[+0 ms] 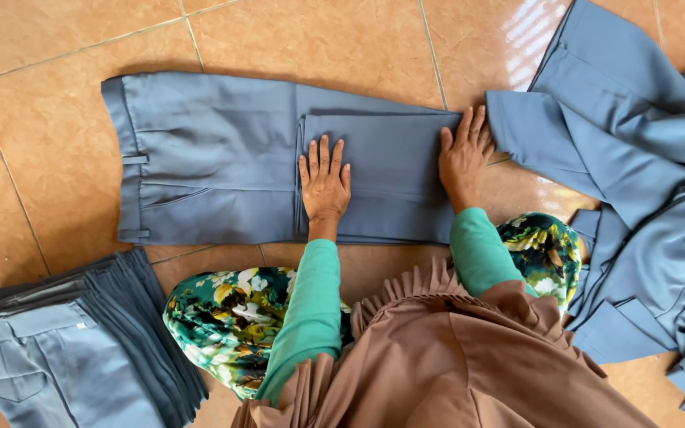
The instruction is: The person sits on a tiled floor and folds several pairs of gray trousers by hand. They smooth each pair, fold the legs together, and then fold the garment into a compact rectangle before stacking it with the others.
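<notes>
- The grey-blue trousers (216, 158) lie flat on the tiled floor (41, 119), waistband to our left, with the leg end doubled back over the middle into a folded panel (390, 174).
- Our left hand (325, 181) rests palm down, fingers spread and open, on the left edge of that panel, gripping nothing.
- Our right hand (463, 154) lies open and flat at the panel's right edge, where the fold turns, fingers pointing away from us; it holds nothing either.
- So the trousers sit directly under both hands, the panel spanning the gap between them.
- We judge the step in hand to be pressing and smoothing the first fold, with the garment roughly half folded.
- As we read it, the next move calls for flat, even pressure so the layers stay aligned, then taking an edge cleanly to fold again without dragging the cloth on the tile.
- To our right, touching our right hand's far side, a loose heap of like-coloured garments (636, 198) sprawls unfolded.
- At lower left a neat stack of folded trousers (81, 357) sits well apart from the hands.
- Green sleeves, floral cloth and a brown pleated skirt fill the near foreground.
</notes>
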